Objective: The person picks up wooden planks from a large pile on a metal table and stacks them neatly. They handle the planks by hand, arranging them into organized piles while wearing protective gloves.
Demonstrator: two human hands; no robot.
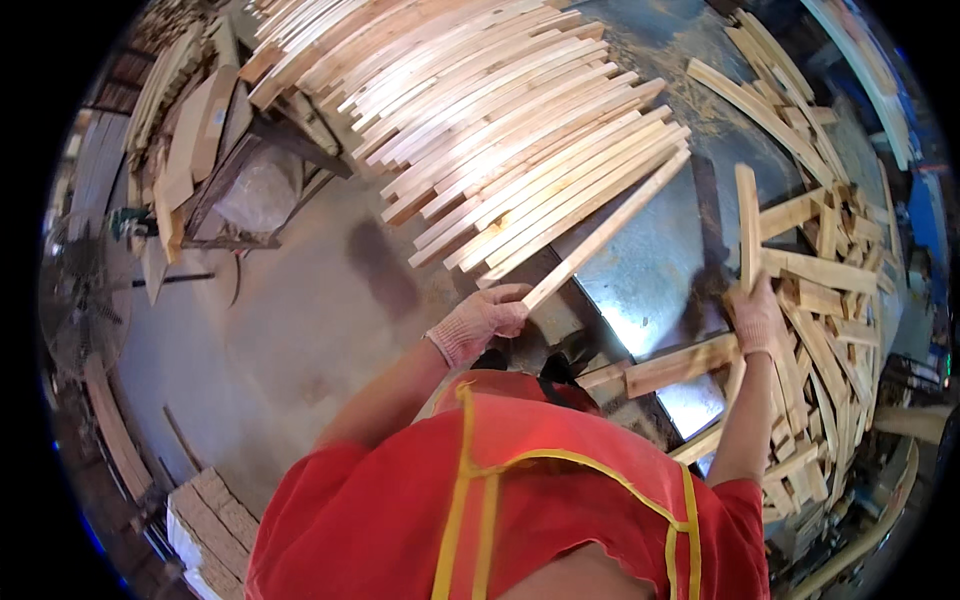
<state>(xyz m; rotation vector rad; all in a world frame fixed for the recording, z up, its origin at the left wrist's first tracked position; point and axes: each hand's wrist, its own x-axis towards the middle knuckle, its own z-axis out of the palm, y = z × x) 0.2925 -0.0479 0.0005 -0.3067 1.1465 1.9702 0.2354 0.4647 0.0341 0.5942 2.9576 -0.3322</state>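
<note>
My left hand [492,318], in a pale knit glove, is closed at the near end of a long wooden strip [607,230]. That strip slants away to the right, along the near side of a row of wooden strips [530,165] lying side by side. Further right, my right hand [757,315], gloved too, grips the lower end of a shorter wooden piece [748,220] that points away from me. Its fingers are partly hidden. Around and beyond this hand lies a jumbled heap of wood pieces [825,300].
A shiny metal tabletop [640,275] lies between the row and the heap. At the left stands a rack [260,135] stacked with boards, and a fan [85,295] is nearby. Bundled blocks [213,520] sit at lower left. Sawdust [665,75] covers part of the far surface.
</note>
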